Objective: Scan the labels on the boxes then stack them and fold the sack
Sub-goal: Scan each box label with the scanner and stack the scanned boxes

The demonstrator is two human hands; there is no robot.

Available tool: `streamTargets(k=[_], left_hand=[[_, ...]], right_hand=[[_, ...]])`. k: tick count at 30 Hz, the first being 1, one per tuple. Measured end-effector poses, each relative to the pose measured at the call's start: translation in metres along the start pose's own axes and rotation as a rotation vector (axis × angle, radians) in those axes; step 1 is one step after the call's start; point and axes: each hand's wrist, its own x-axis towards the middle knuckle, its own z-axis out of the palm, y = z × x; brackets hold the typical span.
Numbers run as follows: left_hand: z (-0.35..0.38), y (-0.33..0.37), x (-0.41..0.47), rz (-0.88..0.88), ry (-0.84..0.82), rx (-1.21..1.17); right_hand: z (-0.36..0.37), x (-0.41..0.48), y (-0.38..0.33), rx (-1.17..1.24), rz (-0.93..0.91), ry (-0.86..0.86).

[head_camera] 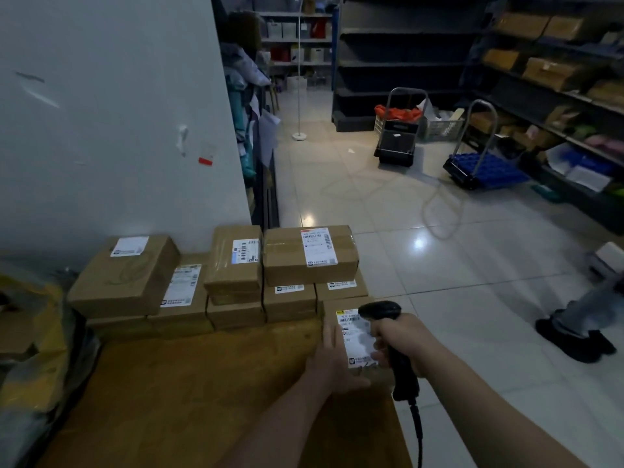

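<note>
Box point(356, 332) touched by left hand point(332, 363); right hand point(405, 342) grips scanner point(380, 310).

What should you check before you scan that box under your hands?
1. Right hand grips scanner: ok.
2. Left hand rests on box, steadying it: ok.
3. Label faces up: ok.
4. Scanner aimed at the barcode: cannot tell.
5. Stack has a flat top for this box: ok.
6. Cable free of snags: cannot tell, it leaves the picture.
</note>
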Motion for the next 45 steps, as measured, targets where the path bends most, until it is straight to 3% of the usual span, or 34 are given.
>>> streamTargets(k=[17, 32, 45], left_hand=[[0.018, 0.007, -0.011, -0.053, 0.035, -0.05], [0.023, 0.011, -0.015, -0.058, 0.052, -0.022], [0.027, 0.009, -0.018, -0.034, 0.083, -0.147]], right_hand=[[0.005, -0.015, -0.013, -0.039, -0.033, -0.111], [0.003, -0.018, -0.009, -0.068, -0.022, -0.125], [0.009, -0.024, -0.01, -0.062, 0.003, -0.072]])
